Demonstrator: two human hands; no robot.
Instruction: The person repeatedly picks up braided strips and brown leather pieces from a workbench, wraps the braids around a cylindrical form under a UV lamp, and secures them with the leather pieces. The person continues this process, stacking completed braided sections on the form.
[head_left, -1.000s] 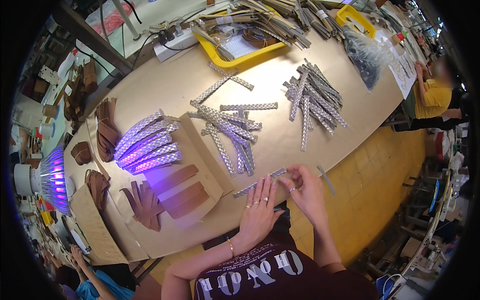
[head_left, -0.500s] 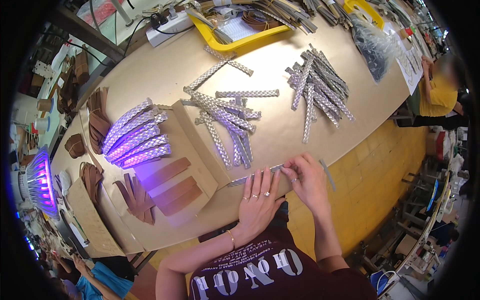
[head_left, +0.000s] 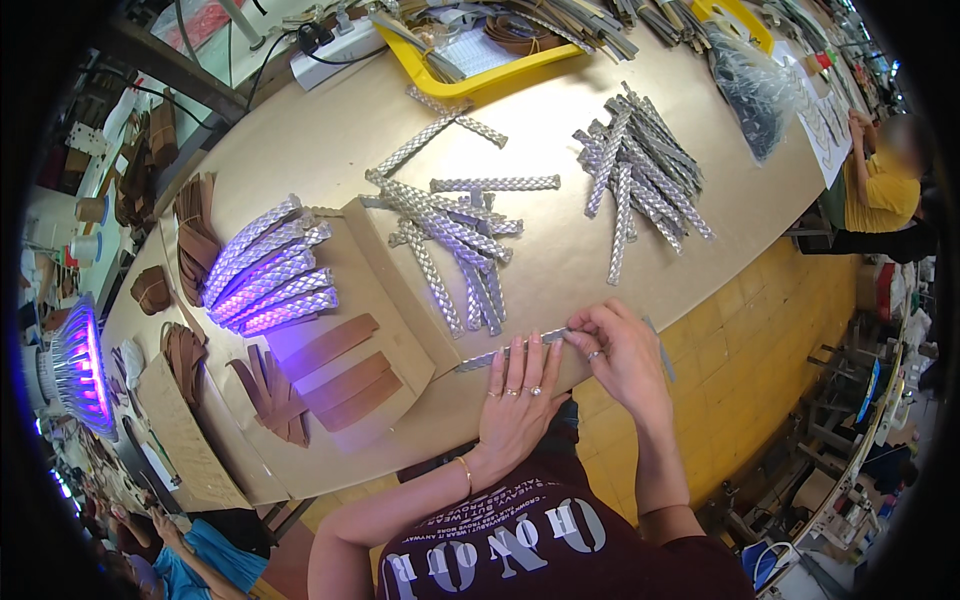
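A silver braided strip (head_left: 482, 361) lies along the near edge of the table. My left hand (head_left: 517, 400) rests flat across it, fingers stretched out and pressing it down. At the strip's right end, my right hand (head_left: 618, 350) pinches the tip between thumb and fingers. Beyond my hands lies a loose heap of silver braided strips (head_left: 450, 220), with a second heap (head_left: 640, 170) to its right. A plain grey strip (head_left: 658, 348) sits at the table edge, just right of my right hand.
On the left, braided strips (head_left: 270, 265) fan out beside a brown cardboard sheet (head_left: 400, 300) bearing brown flat strips (head_left: 345, 375). A purple-lit lamp (head_left: 85, 365) stands at the far left. Toward the back are a yellow tray (head_left: 450, 88) and a plastic bag (head_left: 750, 90). Other people sit nearby.
My right hand has tilted and shifted slightly right, still pinching the strip's end. My left hand stays flat on the strip. The whole view has moved a little.
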